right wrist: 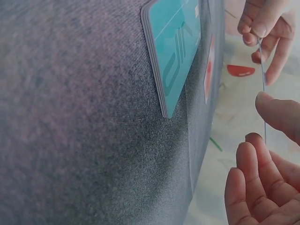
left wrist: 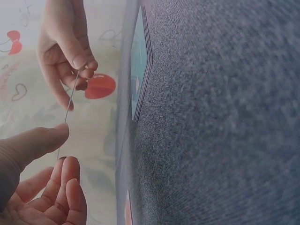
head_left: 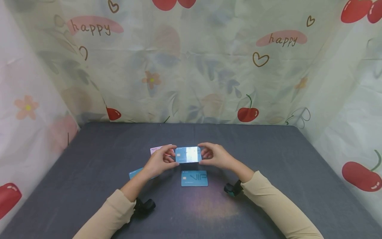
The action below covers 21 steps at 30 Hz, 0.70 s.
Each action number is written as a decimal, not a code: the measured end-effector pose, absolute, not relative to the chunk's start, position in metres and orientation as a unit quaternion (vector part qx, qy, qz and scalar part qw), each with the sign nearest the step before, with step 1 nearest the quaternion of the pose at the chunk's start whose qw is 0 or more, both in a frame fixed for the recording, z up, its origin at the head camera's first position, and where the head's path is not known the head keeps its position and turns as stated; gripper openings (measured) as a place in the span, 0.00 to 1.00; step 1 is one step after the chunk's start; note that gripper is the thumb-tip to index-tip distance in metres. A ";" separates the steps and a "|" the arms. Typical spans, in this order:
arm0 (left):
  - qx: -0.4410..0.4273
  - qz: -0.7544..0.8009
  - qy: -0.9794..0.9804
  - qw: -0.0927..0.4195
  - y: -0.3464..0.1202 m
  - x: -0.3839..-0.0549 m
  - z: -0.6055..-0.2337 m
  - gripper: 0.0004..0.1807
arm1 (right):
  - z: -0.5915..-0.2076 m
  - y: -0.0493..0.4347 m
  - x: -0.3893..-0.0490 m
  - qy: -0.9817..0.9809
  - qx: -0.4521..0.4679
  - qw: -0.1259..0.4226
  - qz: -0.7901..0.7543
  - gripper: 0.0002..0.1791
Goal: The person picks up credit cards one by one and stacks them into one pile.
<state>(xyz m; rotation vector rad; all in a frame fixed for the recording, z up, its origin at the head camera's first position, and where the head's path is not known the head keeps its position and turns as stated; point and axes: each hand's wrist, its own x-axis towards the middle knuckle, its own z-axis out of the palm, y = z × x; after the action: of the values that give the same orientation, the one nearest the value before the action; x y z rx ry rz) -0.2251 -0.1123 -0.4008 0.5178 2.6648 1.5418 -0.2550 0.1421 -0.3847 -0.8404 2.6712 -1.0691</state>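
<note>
A blue plastic card (head_left: 180,155) with a chip is held up above the table between both hands, glare covering its right part. My left hand (head_left: 161,160) pinches its left edge between thumb and fingers. The right edge is pinched by my right hand (head_left: 217,155) in the same way. Both wrist views show the held card edge-on as a thin line. Below it on the table lies a small stack of blue cards (right wrist: 180,51), the top one marked VIP; its layered edges show in the wrist views.
A pink card (head_left: 155,149) lies behind the left hand, partly hidden. Another blue card (head_left: 135,173) is partly covered by the left forearm. Dark grey cloth (head_left: 98,159) covers the table, and a printed curtain (head_left: 191,73) hangs along the back and sides.
</note>
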 end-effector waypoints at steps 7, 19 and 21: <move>0.169 0.495 0.852 0.007 -0.111 -0.225 -0.401 0.32 | -0.387 0.144 -0.255 0.895 -0.274 0.062 -0.347 0.32; 0.175 0.516 0.838 0.027 -0.108 -0.224 -0.401 0.32 | -0.387 0.147 -0.249 0.893 -0.273 0.062 -0.352 0.32; 0.173 0.518 0.838 0.029 -0.108 -0.225 -0.400 0.32 | -0.387 0.148 -0.249 0.893 -0.273 0.061 -0.351 0.32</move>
<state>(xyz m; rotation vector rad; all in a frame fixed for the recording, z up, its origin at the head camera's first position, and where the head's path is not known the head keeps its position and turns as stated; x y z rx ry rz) -0.2245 -0.1079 -0.4004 0.5321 2.5832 1.5962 -0.2486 0.1477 -0.3867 -0.8271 2.7019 -1.0622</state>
